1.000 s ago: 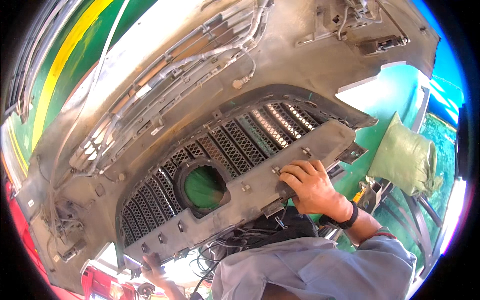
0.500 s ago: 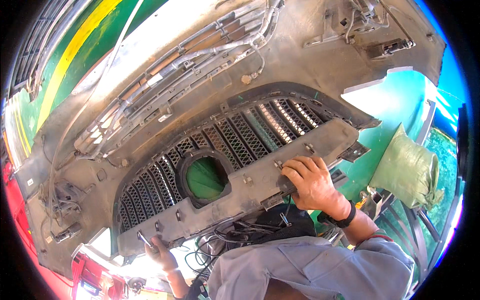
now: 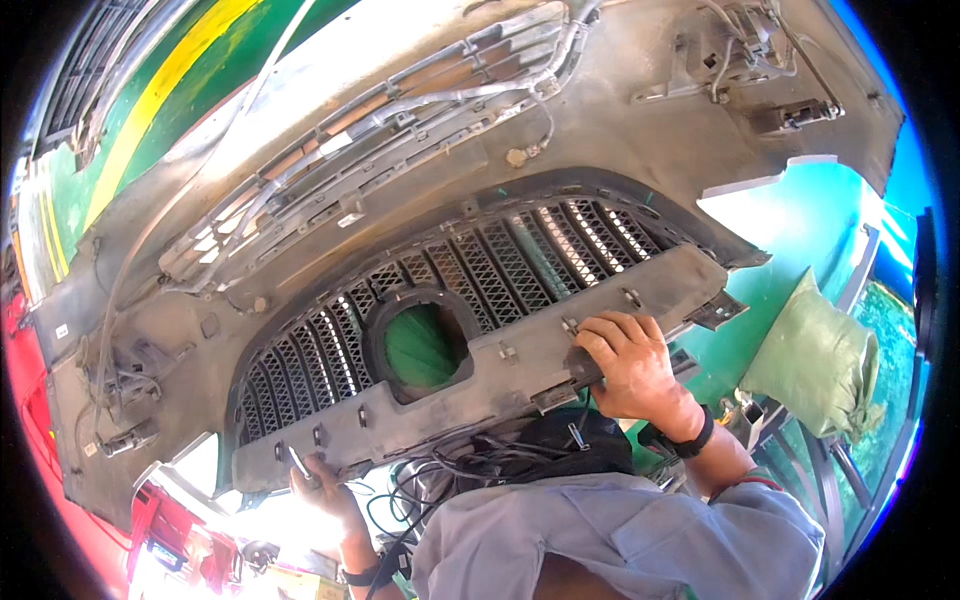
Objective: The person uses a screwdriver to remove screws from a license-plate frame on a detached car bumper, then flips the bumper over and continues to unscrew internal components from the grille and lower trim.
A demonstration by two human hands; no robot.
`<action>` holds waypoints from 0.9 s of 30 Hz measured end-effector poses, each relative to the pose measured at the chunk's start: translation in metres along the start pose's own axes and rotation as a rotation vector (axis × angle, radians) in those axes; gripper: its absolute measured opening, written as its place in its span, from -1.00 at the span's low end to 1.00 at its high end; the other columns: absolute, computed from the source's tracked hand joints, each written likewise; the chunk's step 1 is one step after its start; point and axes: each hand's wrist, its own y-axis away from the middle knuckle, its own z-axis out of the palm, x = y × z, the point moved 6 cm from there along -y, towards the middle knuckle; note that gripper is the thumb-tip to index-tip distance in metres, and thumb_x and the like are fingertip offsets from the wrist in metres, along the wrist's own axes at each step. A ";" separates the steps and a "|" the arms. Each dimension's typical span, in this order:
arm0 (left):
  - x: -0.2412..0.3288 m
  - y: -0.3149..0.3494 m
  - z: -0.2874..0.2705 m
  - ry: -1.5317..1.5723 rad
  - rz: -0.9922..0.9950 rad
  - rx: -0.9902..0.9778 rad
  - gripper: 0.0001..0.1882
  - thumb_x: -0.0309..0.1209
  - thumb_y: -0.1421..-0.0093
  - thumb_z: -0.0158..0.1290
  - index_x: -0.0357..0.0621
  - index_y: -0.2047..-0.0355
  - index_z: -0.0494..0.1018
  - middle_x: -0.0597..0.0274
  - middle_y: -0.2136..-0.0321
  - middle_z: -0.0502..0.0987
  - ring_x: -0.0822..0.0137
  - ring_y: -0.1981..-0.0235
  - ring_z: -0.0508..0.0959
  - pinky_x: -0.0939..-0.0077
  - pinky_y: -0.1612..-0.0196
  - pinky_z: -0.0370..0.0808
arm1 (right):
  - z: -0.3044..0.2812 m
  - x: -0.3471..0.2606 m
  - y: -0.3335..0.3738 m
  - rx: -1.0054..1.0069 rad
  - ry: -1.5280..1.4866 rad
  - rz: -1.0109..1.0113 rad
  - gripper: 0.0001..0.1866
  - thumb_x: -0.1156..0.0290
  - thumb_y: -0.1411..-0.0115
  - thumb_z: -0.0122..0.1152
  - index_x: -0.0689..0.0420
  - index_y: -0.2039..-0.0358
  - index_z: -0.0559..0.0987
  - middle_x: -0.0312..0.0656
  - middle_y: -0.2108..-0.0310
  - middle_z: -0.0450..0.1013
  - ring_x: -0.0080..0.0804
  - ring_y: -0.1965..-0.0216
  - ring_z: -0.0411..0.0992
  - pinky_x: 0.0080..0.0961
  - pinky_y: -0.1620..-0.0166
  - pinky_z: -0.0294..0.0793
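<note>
A large dusty car bumper, its inner side up, spans the view, with a dark mesh grille set in it. Along the grille's near edge runs a long grey plastic strip with small clips. My right hand is closed over the near edge of this strip, fingertips on its top face and thumb below. At the strip's left end, my left hand grips a thin, shiny tool whose exact kind I cannot make out. Glare washes out part of that hand.
Black cables lie bunched between my body and the strip. To the right, a pale green sack rests by a dark metal frame. A wiring harness crosses the bumper. Red equipment stands at lower left.
The tool in my left hand has tipped more upright, and that hand sits slightly farther right. My right hand keeps its hold on the strip. The whole view has shifted a little.
</note>
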 end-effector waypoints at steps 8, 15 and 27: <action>0.008 0.004 0.002 0.051 0.066 0.103 -0.71 -0.31 -0.41 0.00 -0.30 0.36 0.49 0.20 0.46 0.51 0.39 0.43 0.45 0.41 0.33 0.42 | 0.000 -0.002 0.000 0.024 0.045 -0.021 -0.32 0.45 0.36 0.33 0.08 0.05 0.50 -0.21 -0.01 0.46 -0.16 -0.08 0.41 -0.16 -0.12 0.35; 0.025 0.007 -0.003 -0.029 0.088 0.140 -0.79 -0.35 -0.33 0.06 -0.19 0.43 0.51 0.10 0.55 0.53 0.03 0.41 0.46 0.12 0.26 0.36 | 0.001 -0.005 0.001 0.040 0.055 -0.032 -0.32 0.45 0.39 0.36 0.07 0.08 0.50 -0.19 0.00 0.46 -0.13 -0.07 0.40 -0.14 -0.09 0.34; 0.041 0.010 -0.009 -0.155 0.045 0.196 -0.69 -0.24 -0.31 0.09 -0.17 0.51 0.44 0.08 0.63 0.41 0.00 0.44 0.43 0.07 0.33 0.34 | 0.007 -0.006 0.008 0.114 0.115 -0.081 -0.38 0.45 0.36 0.40 0.02 0.13 0.50 -0.23 0.04 0.47 -0.13 -0.03 0.42 -0.14 -0.06 0.36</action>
